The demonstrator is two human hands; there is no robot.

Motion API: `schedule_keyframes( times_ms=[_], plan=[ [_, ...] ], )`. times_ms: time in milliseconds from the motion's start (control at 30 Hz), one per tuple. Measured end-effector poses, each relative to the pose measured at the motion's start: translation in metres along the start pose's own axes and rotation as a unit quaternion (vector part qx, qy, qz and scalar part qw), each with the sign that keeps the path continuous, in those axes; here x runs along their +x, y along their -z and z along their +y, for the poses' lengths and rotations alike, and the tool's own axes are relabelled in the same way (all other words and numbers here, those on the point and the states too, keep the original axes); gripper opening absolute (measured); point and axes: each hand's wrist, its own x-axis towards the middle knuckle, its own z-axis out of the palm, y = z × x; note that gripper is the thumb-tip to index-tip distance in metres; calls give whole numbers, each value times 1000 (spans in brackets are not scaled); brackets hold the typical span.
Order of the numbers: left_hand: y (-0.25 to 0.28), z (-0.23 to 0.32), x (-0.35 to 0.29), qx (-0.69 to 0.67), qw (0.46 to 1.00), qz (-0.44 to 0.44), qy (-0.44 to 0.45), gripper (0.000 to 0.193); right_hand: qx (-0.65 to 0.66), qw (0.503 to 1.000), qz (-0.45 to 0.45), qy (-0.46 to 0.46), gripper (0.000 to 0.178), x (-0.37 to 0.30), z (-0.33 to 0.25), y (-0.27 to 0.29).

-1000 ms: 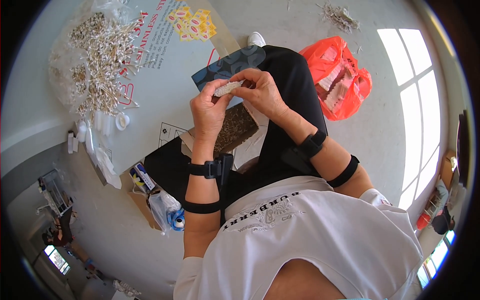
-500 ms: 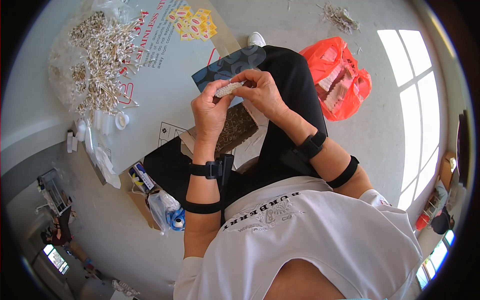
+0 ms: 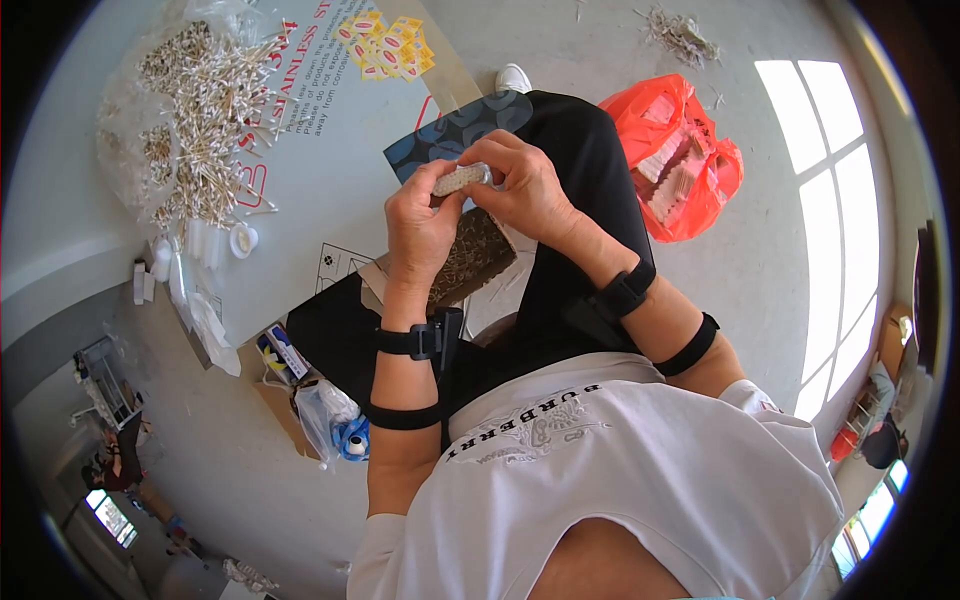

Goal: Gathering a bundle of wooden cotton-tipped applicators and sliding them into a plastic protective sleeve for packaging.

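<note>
A small white bundle of cotton swabs (image 3: pixel 460 181), its swab heads facing up, is pinched between both hands above my lap. My left hand (image 3: pixel 418 218) grips its left end between thumb and fingers. At the other end, my right hand (image 3: pixel 525 185) holds what looks like clear plastic wrap around the bundle, its fingers bent over it. Below the hands sits an open cardboard box (image 3: pixel 516 246) with many brown-and-white sticks inside, partly covered by my left hand and wrist. A dark blue patterned sheet (image 3: pixel 430 143) lies just beyond the hands.
A large heap of loose cotton swabs (image 3: pixel 205 120) in clear plastic covers the table's left. Yellow-and-white labels (image 3: pixel 388 48) lie at the far edge. On the floor right stands a red plastic bag (image 3: pixel 620 112) holding packs. A white roll (image 3: pixel 243 241) sits near the table's left edge.
My right hand's fingers have shifted at the bundle's right end, and shiny clear wrap now shows there. My left hand keeps its grip, almost unmoved.
</note>
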Motion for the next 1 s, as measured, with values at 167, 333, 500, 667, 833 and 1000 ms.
schedule_keyframes(
  times_ms=[167, 333, 500, 667, 833, 1000],
  plan=[
    [8, 3, 2, 56, 998, -18, -30, 28, -67, 990, 28, 119, 25, 2, 0, 3],
    [12, 3, 5, 94, 993, -15, -77, 28, -122, 970, 6, 209, 25, 7, 4, 4],
    [14, 4, 7, 125, 985, -33, -111, 24, -125, 963, -16, 239, 23, 12, 8, 7],
    [12, 0, 8, 133, 982, -18, -131, 21, -120, 959, -20, 257, 21, 15, 12, 6],
    [11, -2, 5, 135, 983, -10, -127, 21, -124, 959, -21, 254, 18, 16, 13, 7],
    [17, -2, 3, 102, 990, -23, -94, 26, -117, 962, -30, 246, 23, 14, 11, 12]
  ],
)
